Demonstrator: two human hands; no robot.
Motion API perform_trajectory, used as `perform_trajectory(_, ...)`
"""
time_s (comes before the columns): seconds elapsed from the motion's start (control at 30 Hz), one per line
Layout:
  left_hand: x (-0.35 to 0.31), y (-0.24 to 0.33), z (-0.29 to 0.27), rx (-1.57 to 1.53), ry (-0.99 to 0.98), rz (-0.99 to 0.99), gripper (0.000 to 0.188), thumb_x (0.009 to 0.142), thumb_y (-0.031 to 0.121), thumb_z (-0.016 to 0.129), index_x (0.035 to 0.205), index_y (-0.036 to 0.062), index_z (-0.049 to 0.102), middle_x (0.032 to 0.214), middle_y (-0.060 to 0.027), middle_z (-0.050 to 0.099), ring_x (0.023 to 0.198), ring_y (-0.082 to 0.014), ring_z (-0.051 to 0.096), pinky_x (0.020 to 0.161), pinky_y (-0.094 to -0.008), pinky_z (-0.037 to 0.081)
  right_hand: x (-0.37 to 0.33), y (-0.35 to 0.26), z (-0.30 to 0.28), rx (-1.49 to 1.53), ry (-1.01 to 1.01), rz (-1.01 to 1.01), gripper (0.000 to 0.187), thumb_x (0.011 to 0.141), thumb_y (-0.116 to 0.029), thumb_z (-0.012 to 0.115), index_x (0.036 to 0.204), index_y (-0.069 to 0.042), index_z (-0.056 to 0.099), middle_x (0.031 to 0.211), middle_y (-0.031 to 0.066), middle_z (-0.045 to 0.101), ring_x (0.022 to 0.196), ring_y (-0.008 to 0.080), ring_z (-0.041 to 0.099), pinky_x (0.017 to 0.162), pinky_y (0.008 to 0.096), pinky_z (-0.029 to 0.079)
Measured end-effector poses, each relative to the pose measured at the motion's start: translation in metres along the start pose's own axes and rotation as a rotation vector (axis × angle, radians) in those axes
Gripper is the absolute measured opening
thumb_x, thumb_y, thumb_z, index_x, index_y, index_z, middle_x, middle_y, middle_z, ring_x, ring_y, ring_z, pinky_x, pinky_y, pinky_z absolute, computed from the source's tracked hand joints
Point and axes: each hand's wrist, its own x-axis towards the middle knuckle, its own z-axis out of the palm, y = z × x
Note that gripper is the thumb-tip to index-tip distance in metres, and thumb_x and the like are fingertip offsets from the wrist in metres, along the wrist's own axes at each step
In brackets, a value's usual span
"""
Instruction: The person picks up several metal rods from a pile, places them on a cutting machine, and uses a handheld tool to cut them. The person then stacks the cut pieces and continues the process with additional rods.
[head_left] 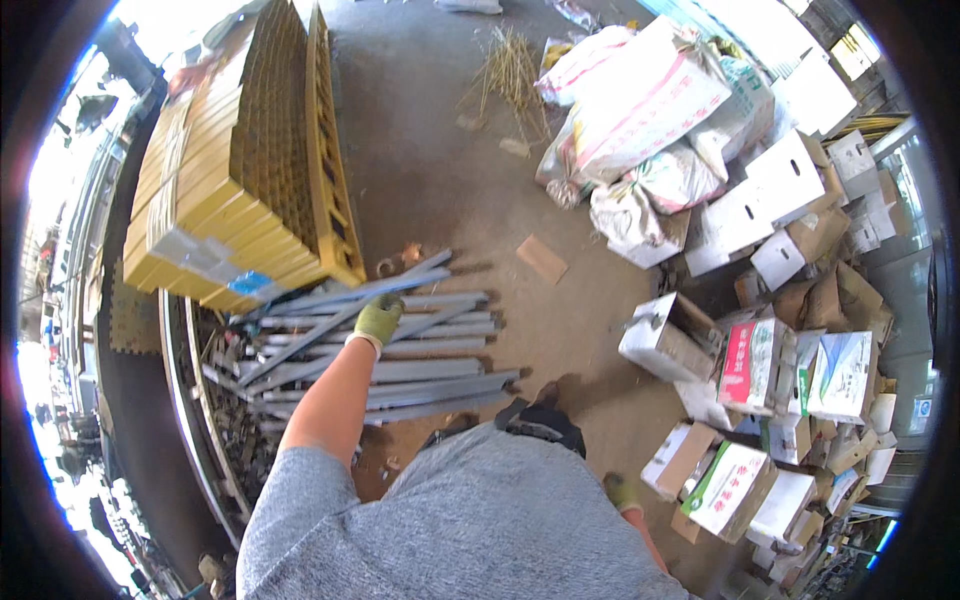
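My left hand (378,320), in a yellow-green work glove, reaches out over a row of long grey metal bars (430,370) on the floor. Its fingers are curled on a grey metal bar (312,350) that slants across the others. The glove hides the exact grip. Low at my right side hangs my right hand (622,492), in a similar glove, beside the cartons. Its fingers are too small and shadowed to make out, and no held thing shows there.
A strapped stack of yellow slotted panels (215,205) stands front left. Full white woven sacks (640,110) lie ahead right. Many cardboard cartons (735,490) are heaped along the right. Flat cardboard (542,259) and dry straw (512,70) lie on the floor.
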Motion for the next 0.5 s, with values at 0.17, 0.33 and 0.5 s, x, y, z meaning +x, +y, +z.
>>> perform_trajectory(0.17,0.082,0.120,0.102,0.251,-0.032,0.099,0.045,0.113,0.040,0.073,0.143,0.0081,0.080,0.136,-0.0254,0.083,0.129,-0.0455,0.078,0.111,-0.0533,0.060,0.157,-0.048,-0.091,-0.198,-0.190,-0.082,0.046,0.110,-0.040,0.063,0.132,-0.007,0.087,0.138,0.0283,0.082,0.130,0.0459,0.080,0.110,0.0543,0.061)
perform_trajectory(0.33,0.051,0.117,0.163,0.693,-0.251,-0.237,0.043,0.112,0.039,0.064,0.132,0.0063,0.084,0.137,-0.0317,0.080,0.128,-0.0553,0.075,0.113,-0.0635,0.059,0.376,-0.139,-0.280,-0.465,-0.259,-0.217,0.039,0.110,-0.032,0.064,0.130,-0.010,0.090,0.138,0.0259,0.083,0.128,0.0473,0.080,0.111,0.0543,0.063)
perform_trajectory(0.5,-0.042,0.141,0.158,0.798,-0.336,-0.272,0.051,0.112,0.037,0.057,0.150,0.0132,0.081,0.160,-0.0226,0.073,0.149,-0.0438,0.070,0.125,-0.0546,0.057,0.570,-0.347,-0.459,-0.951,-0.108,-0.655,0.035,0.110,-0.025,0.064,0.128,-0.014,0.092,0.137,0.0235,0.085,0.126,0.0487,0.081,0.112,0.0544,0.064)
